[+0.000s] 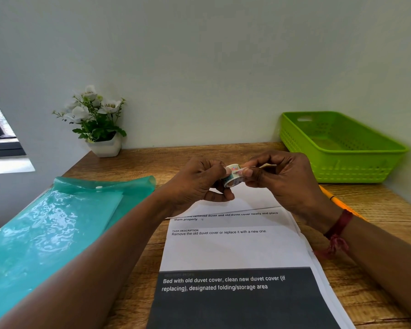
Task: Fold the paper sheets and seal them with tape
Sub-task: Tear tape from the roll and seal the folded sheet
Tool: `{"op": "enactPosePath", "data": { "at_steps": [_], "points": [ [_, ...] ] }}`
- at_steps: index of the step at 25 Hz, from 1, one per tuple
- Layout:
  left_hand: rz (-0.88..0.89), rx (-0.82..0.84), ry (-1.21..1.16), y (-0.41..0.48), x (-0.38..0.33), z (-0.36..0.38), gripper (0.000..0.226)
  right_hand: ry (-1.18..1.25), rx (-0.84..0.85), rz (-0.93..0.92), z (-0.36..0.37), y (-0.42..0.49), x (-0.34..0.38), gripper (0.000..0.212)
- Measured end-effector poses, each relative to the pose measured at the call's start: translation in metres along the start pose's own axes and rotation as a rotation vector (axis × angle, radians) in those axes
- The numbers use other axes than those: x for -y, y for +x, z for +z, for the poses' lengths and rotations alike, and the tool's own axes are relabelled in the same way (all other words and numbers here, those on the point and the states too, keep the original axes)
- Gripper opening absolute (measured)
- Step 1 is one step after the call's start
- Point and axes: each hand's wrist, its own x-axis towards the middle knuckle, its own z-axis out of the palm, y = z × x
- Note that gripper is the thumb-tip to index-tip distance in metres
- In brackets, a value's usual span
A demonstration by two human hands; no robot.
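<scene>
Tape roll [233, 178] held above part-folded paper sheets [235, 248]; sealing not yet done.
Left hand [195, 184] curled round the roll, right hand [282, 179] pinching its loose end, both over the far end of the stack on the wooden table [140, 162]. Far flap [247, 200] folded back toward the near side; judged one fold made, no tape seen on paper. Left to do: tearing off, sticking down. Teal folder [57, 222] close on the left, orange pencil [330, 195] just beside the right edge, green basket [342, 148] beyond it by the wall. Bare wood between stack and wall.
</scene>
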Motion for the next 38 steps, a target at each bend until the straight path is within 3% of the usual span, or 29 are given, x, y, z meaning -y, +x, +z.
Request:
{"op": "enactPosePath", "data": {
  "at_steps": [3,12,19,26,34,38],
  "points": [
    [0.000,0.007,0.008,-0.002,-0.002,0.001,0.026,0.018,0.006,0.029,-0.001,0.001,0.001,0.006],
    [0.006,0.001,0.014,-0.001,-0.003,0.002,0.024,0.034,0.034,0.086,-0.003,0.002,0.000,0.029],
    [0.021,0.015,0.075,-0.002,0.001,0.002,0.019,-0.004,0.033,0.074,0.000,0.000,0.001,0.012],
    [0.043,0.012,0.055,-0.001,0.002,0.004,0.031,-0.006,0.015,0.062,0.000,0.000,0.003,0.015],
    [0.016,0.025,-0.072,0.000,0.004,-0.001,0.018,-0.022,0.000,0.029,0.002,-0.001,0.009,0.008],
    [0.006,0.034,-0.116,0.000,0.004,-0.002,0.036,-0.015,-0.017,0.021,0.003,-0.001,0.011,0.008]
  ]
}}
